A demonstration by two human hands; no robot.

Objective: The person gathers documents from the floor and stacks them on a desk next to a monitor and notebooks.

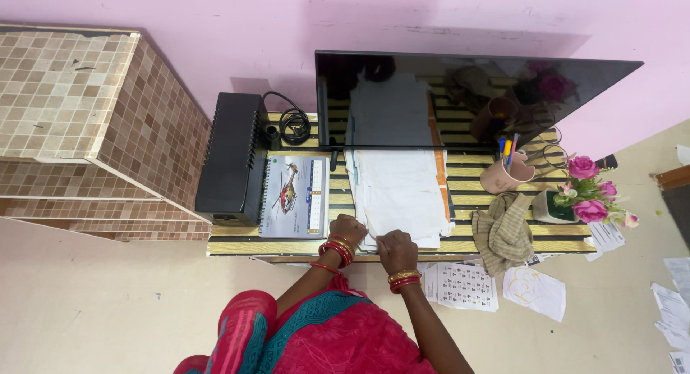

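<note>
As fingers (pixel 374 237) curl: hands on papers (pixel 399 190).

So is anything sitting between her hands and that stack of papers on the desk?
Nothing visible. Both the left hand and the right hand already rest on the near edge of the paper stack.

We count one flat black monitor (pixel 460 93), one black box-shaped power unit (pixel 231 158), one spiral-bound desk calendar (pixel 293 196), one stack of white papers (pixel 399 190), one pink pen cup (pixel 504 176), one checked olive cloth (pixel 504 231), three pink artificial roses (pixel 591 190) and two hands.
</note>
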